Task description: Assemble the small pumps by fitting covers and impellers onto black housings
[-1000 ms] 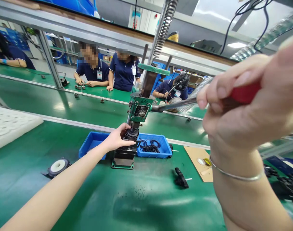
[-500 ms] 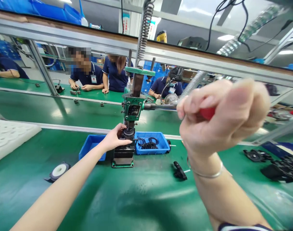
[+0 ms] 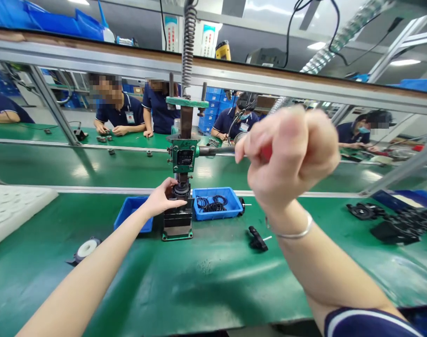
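Note:
A green and dark metal arbor press point(image 3: 184, 157) stands upright on the bench, a coil spring above it. My right hand point(image 3: 293, 154) is raised close to the camera, closed round the red grip of the press lever point(image 3: 216, 150). The lever points out to the right from the press head. My left hand point(image 3: 162, 199) reaches in from the left, its thumb and fingers round a black round part point(image 3: 181, 189) under the press ram. The fingertips on the far side are partly hidden.
Beside the press are two blue bins point(image 3: 218, 216) point(image 3: 120, 217), the right one holding black rings. Black parts point(image 3: 258, 239) lie on the green bench, more at far right. A white-centred part point(image 3: 87, 249) lies left, near a white tray point(image 3: 17, 206). Co-workers point(image 3: 120, 110) sit opposite.
The view has shifted, and a co-worker now shows at the right. My right hand appears a little lower and further left, still on the lever; my left hand stays at the round part.

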`<state>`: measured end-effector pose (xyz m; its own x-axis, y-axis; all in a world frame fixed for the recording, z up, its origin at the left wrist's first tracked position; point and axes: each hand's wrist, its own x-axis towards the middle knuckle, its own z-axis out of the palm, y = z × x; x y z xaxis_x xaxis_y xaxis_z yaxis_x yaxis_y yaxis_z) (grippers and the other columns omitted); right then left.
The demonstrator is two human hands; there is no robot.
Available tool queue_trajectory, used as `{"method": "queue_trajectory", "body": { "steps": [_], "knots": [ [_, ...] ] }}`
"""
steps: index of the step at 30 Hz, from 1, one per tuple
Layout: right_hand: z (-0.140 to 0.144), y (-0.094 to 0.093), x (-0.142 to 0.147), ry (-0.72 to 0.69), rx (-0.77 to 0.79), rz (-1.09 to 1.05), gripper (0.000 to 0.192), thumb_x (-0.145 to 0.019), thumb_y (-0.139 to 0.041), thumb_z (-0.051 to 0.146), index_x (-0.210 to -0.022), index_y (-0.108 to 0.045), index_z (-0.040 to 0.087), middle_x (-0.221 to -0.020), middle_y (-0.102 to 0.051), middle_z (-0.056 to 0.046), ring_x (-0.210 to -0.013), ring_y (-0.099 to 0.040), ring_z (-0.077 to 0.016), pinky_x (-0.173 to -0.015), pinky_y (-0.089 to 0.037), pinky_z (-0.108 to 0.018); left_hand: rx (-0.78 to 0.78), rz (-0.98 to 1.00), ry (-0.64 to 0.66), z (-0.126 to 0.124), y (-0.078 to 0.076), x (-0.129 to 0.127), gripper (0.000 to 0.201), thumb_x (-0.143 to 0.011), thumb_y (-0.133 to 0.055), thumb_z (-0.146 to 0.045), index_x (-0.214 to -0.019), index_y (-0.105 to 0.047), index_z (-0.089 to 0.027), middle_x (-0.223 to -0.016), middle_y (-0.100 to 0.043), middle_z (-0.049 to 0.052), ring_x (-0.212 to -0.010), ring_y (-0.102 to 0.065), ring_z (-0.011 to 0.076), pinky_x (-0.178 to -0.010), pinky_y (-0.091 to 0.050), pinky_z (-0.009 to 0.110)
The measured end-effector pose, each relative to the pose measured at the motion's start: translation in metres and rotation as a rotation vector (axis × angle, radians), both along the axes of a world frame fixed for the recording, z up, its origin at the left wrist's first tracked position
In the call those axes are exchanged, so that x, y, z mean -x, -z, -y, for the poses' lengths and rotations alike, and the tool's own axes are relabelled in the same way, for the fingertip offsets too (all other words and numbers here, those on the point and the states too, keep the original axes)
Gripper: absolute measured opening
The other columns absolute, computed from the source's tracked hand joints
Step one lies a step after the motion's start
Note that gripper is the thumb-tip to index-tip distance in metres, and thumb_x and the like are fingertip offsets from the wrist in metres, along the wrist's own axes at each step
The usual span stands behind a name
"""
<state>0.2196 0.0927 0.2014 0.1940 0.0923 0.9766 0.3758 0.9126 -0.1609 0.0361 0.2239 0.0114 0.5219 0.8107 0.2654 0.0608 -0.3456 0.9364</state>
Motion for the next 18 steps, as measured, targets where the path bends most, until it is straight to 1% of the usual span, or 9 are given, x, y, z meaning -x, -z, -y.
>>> {"method": "queue_trajectory", "body": {
  "steps": [2, 3, 6, 8, 10, 13, 15, 18],
  "knots": [
    [-0.001, -0.006, -0.002, -0.057, 0.050, 0.057, 0.034, -0.099, -0.053, 0.027, -0.066, -0.051, 0.022, -0.059, -0.049, 0.004, -0.046, -0.048, -0.0074, -0.049, -0.048, -0.026, 0.002, -0.013, 0.010, 0.001, -0.001, 0.001, 0.061, -0.061, -0.088, -0.038, -0.103, -0.046, -0.022, -0.107, -0.069, 0.004, -0.100, -0.068, 0.0226, -0.098, -0.050, 0.040],
    [-0.001, -0.006, -0.002, -0.064, 0.047, 0.043, 0.033, -0.099, -0.053, 0.026, -0.067, -0.051, 0.022, -0.059, -0.049, 0.005, -0.046, -0.047, -0.0072, -0.049, -0.048, -0.025, 0.003, -0.016, 0.015, 0.002, -0.001, 0.002, 0.062, -0.061, -0.088, -0.038, -0.103, -0.046, -0.022, -0.107, -0.069, 0.004, -0.101, -0.068, 0.0225, -0.098, -0.050, 0.040],
    [0.001, 0.004, -0.001, -0.008, -0.026, -0.069, 0.031, -0.098, -0.056, 0.032, -0.068, -0.053, 0.023, -0.061, -0.050, 0.003, -0.052, -0.050, -0.0103, -0.051, -0.051, -0.028, 0.008, -0.017, 0.023, 0.004, -0.001, 0.004, 0.063, -0.061, -0.088, -0.037, -0.106, -0.046, -0.023, -0.111, -0.068, 0.004, -0.102, -0.067, 0.0217, -0.099, -0.049, 0.040],
    [0.000, 0.010, -0.001, 0.020, -0.049, -0.094, 0.031, -0.098, -0.057, 0.038, -0.071, -0.054, 0.024, -0.062, -0.051, 0.002, -0.056, -0.054, -0.0123, -0.053, -0.053, -0.030, 0.009, -0.020, 0.025, 0.004, -0.001, 0.004, 0.063, -0.061, -0.088, -0.036, -0.106, -0.046, -0.023, -0.111, -0.067, 0.003, -0.102, -0.067, 0.0212, -0.098, -0.050, 0.039],
    [-0.005, 0.009, -0.001, 0.008, -0.023, -0.066, 0.031, -0.099, -0.056, 0.040, -0.072, -0.054, 0.025, -0.063, -0.050, 0.002, -0.054, -0.053, -0.0113, -0.052, -0.052, -0.029, 0.006, -0.026, 0.026, 0.003, -0.001, 0.004, 0.062, -0.062, -0.089, -0.037, -0.105, -0.046, -0.023, -0.109, -0.067, 0.003, -0.101, -0.067, 0.0210, -0.097, -0.050, 0.039],
    [-0.009, 0.003, -0.002, -0.036, 0.005, -0.033, 0.028, -0.099, -0.056, 0.034, -0.073, -0.054, 0.024, -0.064, -0.049, 0.003, -0.050, -0.049, -0.0099, -0.048, -0.050, -0.028, -0.001, -0.032, 0.024, 0.001, -0.002, 0.001, 0.060, -0.064, -0.088, -0.039, -0.104, -0.046, -0.023, -0.108, -0.068, 0.003, -0.101, -0.067, 0.0212, -0.096, -0.050, 0.038],
    [-0.006, 0.005, -0.003, -0.030, -0.006, -0.054, 0.027, -0.100, -0.055, 0.033, -0.074, -0.055, 0.024, -0.064, -0.050, 0.002, -0.054, -0.054, -0.0115, -0.051, -0.052, -0.029, -0.003, -0.034, 0.023, -0.001, -0.003, 0.000, 0.058, -0.065, -0.087, -0.039, -0.104, -0.047, -0.023, -0.109, -0.068, 0.002, -0.102, -0.067, 0.0213, -0.097, -0.050, 0.038],
    [0.001, 0.014, -0.005, 0.031, -0.016, -0.056, 0.029, -0.100, -0.054, 0.042, -0.076, -0.056, 0.025, -0.066, -0.053, 0.001, -0.060, -0.060, -0.0132, -0.059, -0.056, -0.031, -0.001, -0.046, 0.028, -0.001, -0.005, 0.001, 0.058, -0.065, -0.088, -0.039, -0.105, -0.049, -0.022, -0.109, -0.068, 0.003, -0.104, -0.066, 0.0220, -0.098, -0.050, 0.039]
  ]
}}
